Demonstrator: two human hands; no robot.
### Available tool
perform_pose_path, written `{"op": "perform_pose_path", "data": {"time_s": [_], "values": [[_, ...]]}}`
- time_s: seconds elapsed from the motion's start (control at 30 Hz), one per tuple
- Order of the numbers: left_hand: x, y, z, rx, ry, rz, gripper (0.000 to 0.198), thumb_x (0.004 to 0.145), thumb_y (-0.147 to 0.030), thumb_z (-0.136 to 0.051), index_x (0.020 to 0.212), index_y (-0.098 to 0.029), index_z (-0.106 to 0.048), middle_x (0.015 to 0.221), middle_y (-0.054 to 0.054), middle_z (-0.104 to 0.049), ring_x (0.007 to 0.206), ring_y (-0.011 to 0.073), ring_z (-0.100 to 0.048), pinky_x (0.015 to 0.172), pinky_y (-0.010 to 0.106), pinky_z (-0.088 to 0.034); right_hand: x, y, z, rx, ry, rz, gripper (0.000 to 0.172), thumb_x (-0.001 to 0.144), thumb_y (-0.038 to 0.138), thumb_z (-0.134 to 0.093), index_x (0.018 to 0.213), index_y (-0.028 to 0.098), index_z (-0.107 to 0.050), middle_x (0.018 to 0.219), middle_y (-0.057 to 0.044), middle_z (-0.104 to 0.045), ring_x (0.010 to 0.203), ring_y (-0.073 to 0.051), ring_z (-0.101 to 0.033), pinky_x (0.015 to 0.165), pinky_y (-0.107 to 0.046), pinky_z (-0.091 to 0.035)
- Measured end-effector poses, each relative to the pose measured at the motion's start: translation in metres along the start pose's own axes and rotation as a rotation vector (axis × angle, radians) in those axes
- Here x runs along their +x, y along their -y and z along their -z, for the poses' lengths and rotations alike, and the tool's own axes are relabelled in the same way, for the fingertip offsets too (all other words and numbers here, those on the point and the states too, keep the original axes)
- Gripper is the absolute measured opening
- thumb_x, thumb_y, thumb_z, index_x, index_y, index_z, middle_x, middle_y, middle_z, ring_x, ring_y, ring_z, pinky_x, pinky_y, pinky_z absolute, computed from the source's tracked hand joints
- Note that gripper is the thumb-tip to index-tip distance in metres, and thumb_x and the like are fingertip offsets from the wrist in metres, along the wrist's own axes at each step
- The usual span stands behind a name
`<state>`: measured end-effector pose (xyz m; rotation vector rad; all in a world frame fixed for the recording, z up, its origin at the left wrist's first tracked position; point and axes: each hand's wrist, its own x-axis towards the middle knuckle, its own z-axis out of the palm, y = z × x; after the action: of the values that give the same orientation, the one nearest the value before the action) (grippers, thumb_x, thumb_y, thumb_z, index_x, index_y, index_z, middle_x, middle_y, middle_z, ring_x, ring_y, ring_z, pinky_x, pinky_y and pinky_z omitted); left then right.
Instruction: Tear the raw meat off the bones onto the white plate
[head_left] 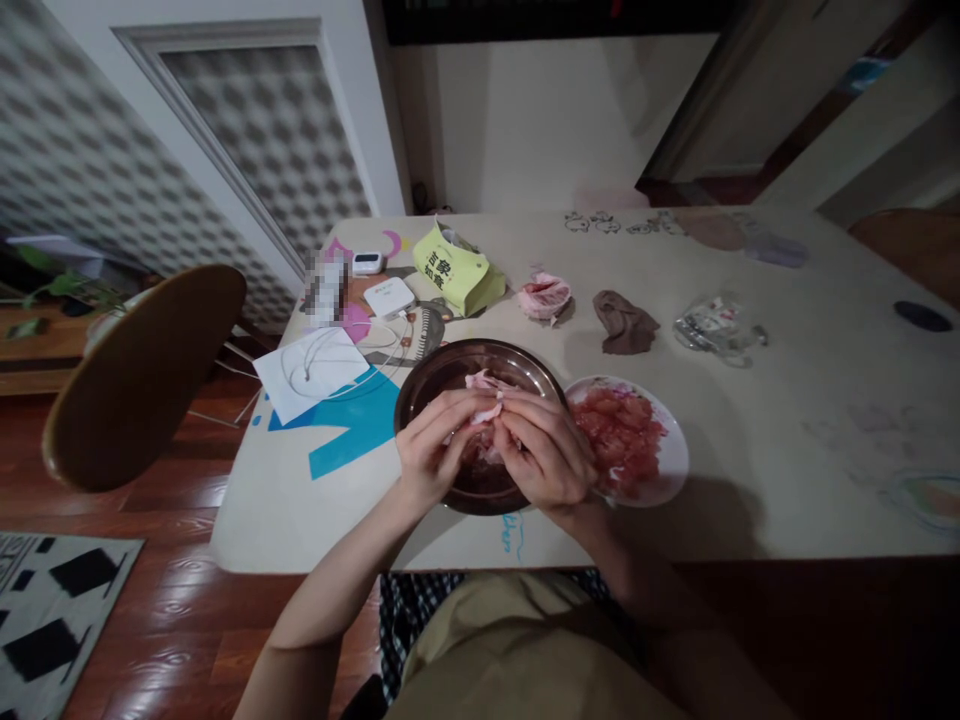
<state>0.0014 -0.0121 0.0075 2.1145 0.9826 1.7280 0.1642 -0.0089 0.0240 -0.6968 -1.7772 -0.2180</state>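
Note:
My left hand (435, 445) and my right hand (541, 450) meet over a dark metal bowl (427, 375) near the table's front edge. Both pinch a pale pink piece of fruit (486, 410), its skin partly pulled away. More pink scraps lie in the bowl behind my fingers. To the right of the bowl, touching it, stands a white plate (671, 470) heaped with peeled pink fruit flesh (619, 430).
Behind the bowl lie a yellow packet (457, 270), a pink fruit half (545, 296), a brown cloth (625, 322), a crumpled clear bag (716, 325), white devices with cables (388, 296) and paper (311, 370). A wooden chair (135, 375) stands left of the table.

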Motion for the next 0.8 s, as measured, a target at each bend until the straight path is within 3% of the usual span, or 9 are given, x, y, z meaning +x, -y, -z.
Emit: {"op": "perform_pose_path", "data": {"time_s": [0.23, 0.33, 0.53, 0.67, 0.8], "values": [[-0.002, 0.003, -0.002, -0.159, -0.062, 0.127, 0.034, 0.094, -0.016, -0.075, 0.127, -0.021, -0.07, 0.125, 0.01, -0.079, 0.118, 0.0219, -0.076, 0.104, 0.035, -0.063, 0.0, 0.001, -0.003, 0.01, 0.016, -0.043, 0.036, 0.092, 0.004, -0.07, 0.126, 0.018, -0.067, 0.114, -0.01, -0.08, 0.11, -0.024, -0.078, 0.098, -0.04, -0.068], [-0.003, 0.004, -0.002, -0.208, -0.039, 0.112, 0.035, 0.092, -0.013, -0.077, 0.126, -0.02, -0.072, 0.13, 0.011, -0.077, 0.124, 0.0243, -0.074, 0.108, 0.037, -0.062, -0.001, 0.0, -0.001, -0.018, 0.018, -0.032, 0.034, 0.091, 0.002, -0.07, 0.122, 0.017, -0.069, 0.112, -0.011, -0.081, 0.109, -0.024, -0.078, 0.097, -0.04, -0.068], [-0.001, 0.006, 0.0, 0.078, -0.047, -0.17, 0.05, 0.093, 0.001, -0.067, 0.139, -0.019, -0.068, 0.134, 0.01, -0.075, 0.121, 0.0199, -0.076, 0.104, 0.029, -0.064, -0.004, -0.003, -0.001, -0.043, -0.028, -0.038, 0.034, 0.088, 0.0, -0.074, 0.116, 0.019, -0.07, 0.105, -0.009, -0.081, 0.102, -0.022, -0.079, 0.093, -0.036, -0.069], [0.0, 0.008, 0.007, 0.286, 0.008, -0.303, 0.051, 0.094, -0.005, -0.07, 0.144, -0.017, -0.063, 0.136, 0.012, -0.073, 0.12, 0.023, -0.076, 0.103, 0.033, -0.066, -0.005, -0.002, -0.002, -0.064, 0.003, -0.001, 0.034, 0.09, 0.001, -0.072, 0.119, 0.018, -0.069, 0.11, -0.01, -0.081, 0.11, -0.023, -0.078, 0.095, -0.038, -0.07], [0.0, 0.008, 0.014, 0.358, 0.017, -0.375, 0.049, 0.095, -0.011, -0.072, 0.143, -0.017, -0.064, 0.133, 0.012, -0.075, 0.117, 0.0246, -0.077, 0.103, 0.036, -0.066, -0.005, 0.0, -0.001, -0.04, 0.014, 0.084, 0.036, 0.089, -0.001, -0.072, 0.122, 0.014, -0.068, 0.111, -0.013, -0.081, 0.11, -0.024, -0.078, 0.095, -0.037, -0.07]]}}
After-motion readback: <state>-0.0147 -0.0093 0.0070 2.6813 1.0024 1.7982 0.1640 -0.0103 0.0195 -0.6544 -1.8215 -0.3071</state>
